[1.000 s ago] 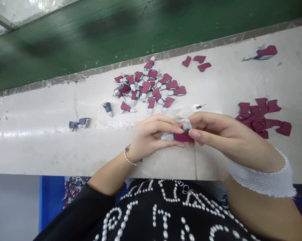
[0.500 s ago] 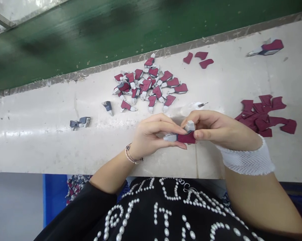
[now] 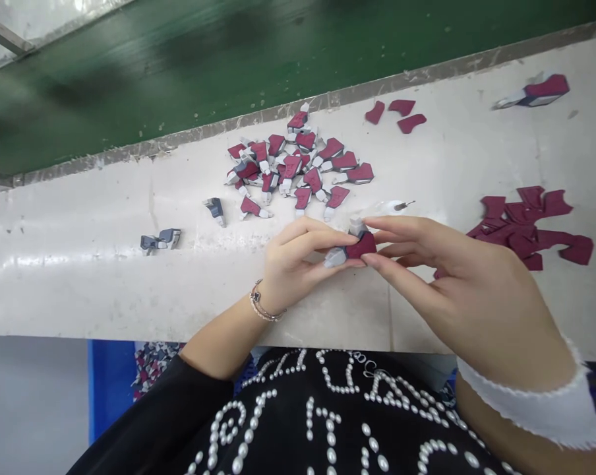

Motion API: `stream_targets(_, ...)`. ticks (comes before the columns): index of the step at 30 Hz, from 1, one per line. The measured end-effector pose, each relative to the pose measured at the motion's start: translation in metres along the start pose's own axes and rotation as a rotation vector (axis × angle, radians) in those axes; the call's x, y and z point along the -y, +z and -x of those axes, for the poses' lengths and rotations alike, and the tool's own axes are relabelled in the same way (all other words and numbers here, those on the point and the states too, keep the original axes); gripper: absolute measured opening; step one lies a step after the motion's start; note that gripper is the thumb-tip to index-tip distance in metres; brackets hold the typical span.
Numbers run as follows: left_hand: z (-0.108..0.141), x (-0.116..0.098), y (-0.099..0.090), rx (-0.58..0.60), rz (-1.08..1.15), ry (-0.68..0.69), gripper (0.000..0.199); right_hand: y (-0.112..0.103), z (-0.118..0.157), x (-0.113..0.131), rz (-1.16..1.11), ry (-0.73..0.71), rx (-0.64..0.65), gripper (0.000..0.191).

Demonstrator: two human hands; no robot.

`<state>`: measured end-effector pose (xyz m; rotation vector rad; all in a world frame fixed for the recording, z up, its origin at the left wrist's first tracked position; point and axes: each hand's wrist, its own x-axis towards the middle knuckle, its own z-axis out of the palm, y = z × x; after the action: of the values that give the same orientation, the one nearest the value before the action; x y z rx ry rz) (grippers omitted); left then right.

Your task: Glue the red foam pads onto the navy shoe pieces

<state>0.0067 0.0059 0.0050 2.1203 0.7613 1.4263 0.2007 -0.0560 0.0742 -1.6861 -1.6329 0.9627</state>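
Between both hands, above the bench, is a small plastic piece [image 3: 361, 245] with grey ends, a dark blue body and a maroon panel. My left hand [image 3: 302, 260] is closed on it from the left, with the thumb below and fingers above. My right hand [image 3: 456, 284] grips its right side with thumb and index fingertips; the other fingers are partly hidden behind. Behind the hands lies a small white bottle [image 3: 389, 206] with a thin metal tip. Loose maroon panels [image 3: 520, 227] are heaped to the right of my right hand.
Several pieces with maroon panels [image 3: 292, 165] form a pile at the bench's middle. Dark blue-grey pieces [image 3: 160, 239] lie at left. More maroon panels [image 3: 401, 107] and one larger piece [image 3: 545, 89] are farther back. A blue bin [image 3: 111, 389] with small parts stands below the front edge.
The piece has been tilted and shifted slightly left and away from me. My right hand has turned, its wrist coming nearer, and its grip has changed from a close pinch to extended fingers.
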Motion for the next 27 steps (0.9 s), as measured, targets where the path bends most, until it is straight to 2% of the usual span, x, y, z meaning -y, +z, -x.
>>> stream_targets(5, 0.0, 0.0, 0.0, -0.014, 0.014, 0.001, 0.024, 0.005, 0.001, 0.003, 0.082, -0.063, -0.061, 0.021)
stream_targets(10, -0.002, 0.001, 0.0, 0.003, 0.048, 0.001, 0.026, -0.008, -0.003, 0.004, 0.031, -0.053, -0.04, 0.009)
stream_targets(16, -0.004, 0.002, -0.001, 0.025, 0.09, 0.045, 0.026, -0.028, -0.011, 0.0, -0.057, 0.023, 0.071, 0.021)
stream_targets(22, -0.003, 0.002, -0.002, 0.078, 0.121, 0.064, 0.028, -0.031, -0.024, -0.001, -0.056, -0.004, 0.176, 0.04)
stream_targets(27, -0.003, 0.0, -0.002, 0.11, 0.164, 0.055, 0.029, -0.034, -0.032, -0.005, -0.053, -0.028, 0.242, 0.041)
